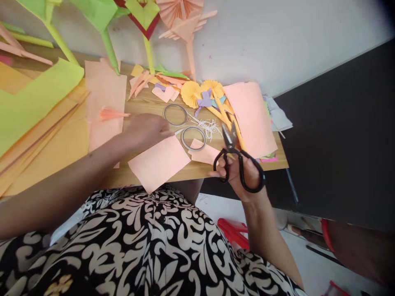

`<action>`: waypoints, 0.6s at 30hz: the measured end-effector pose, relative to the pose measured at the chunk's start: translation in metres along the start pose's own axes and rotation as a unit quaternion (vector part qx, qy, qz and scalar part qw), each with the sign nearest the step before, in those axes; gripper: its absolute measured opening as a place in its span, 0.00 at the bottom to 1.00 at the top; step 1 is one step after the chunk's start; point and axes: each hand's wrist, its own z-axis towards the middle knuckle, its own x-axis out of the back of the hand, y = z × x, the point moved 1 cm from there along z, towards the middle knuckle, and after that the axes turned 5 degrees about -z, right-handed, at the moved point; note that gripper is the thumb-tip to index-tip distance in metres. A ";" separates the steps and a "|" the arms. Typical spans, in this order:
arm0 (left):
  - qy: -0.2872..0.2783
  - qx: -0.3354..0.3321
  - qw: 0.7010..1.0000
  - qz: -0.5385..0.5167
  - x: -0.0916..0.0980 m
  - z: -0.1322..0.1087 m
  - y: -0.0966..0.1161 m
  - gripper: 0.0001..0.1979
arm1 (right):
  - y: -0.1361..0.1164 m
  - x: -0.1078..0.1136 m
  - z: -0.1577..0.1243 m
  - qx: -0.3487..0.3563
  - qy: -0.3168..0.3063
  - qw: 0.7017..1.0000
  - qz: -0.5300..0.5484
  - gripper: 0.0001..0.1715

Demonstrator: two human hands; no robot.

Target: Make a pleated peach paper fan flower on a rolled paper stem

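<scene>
I'm seeing a wood table (pixel 140 106) running along a pale wall (pixel 262 37), a black panel (pixel 339 123) standing at right, whitish floor (pixel 216 201) showing below, soft light falling.

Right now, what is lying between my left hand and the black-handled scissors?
The head view shows two thin rings, a tangle of white strings and a small peach paper piece on the table between your left hand and the scissors.

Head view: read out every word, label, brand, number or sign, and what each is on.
None readable. The black-handled metal scissors and pale pink rectangular paper sheet show no lettering; the tiny pink marks on the pale grey wall are too small to make out.
</scene>
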 end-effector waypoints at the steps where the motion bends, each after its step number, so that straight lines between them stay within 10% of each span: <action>1: -0.008 -0.008 0.999 0.043 -0.006 -0.003 -0.001 0.17 | 0.005 -0.004 0.000 -0.004 -0.015 1.000 0.020 0.36; 9: 0.018 -0.037 0.998 0.042 -0.026 -0.006 -0.003 0.12 | 0.018 -0.022 0.006 -0.010 -0.088 0.995 0.043 0.31; 18: -0.029 0.108 0.973 -0.204 -0.005 -0.010 -0.009 0.17 | 0.018 -0.039 0.023 -0.048 -0.069 0.996 -0.015 0.29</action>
